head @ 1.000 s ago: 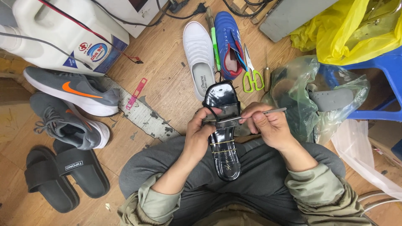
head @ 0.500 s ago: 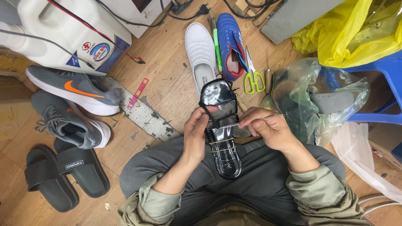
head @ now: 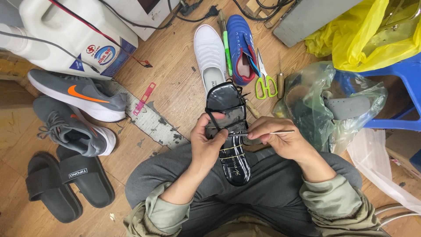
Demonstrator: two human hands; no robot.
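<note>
Worn wooden floor [head: 175, 83], crowded with footwear

Far: white shoe [head: 209, 57], blue boot [head: 240, 46], green-handled scissors [head: 263, 77]. Left: two grey trainers [head: 74, 112], black slides [head: 66, 184], white plastic canister [head: 66, 35]. Right: clear plastic bag [head: 324, 105].

white jug [head: 66, 30] | top left, on floor | round red-blue label [head: 104, 55]

I am sitting with my knees spread and both forearms reaching forward over my lap, sleeves pushed up to just below the elbows. My left hand [head: 209, 142] is curling around the left edge of the black sandal [head: 229, 131], thumb lying across its glossy top, fingers wrapping underneath. My right hand [head: 278, 138] is resting against the sandal's right edge, palm turned down, thumb and forefinger pinching a thin metal awl [head: 269, 133] that is lying level, its point toward the sandal.
</note>
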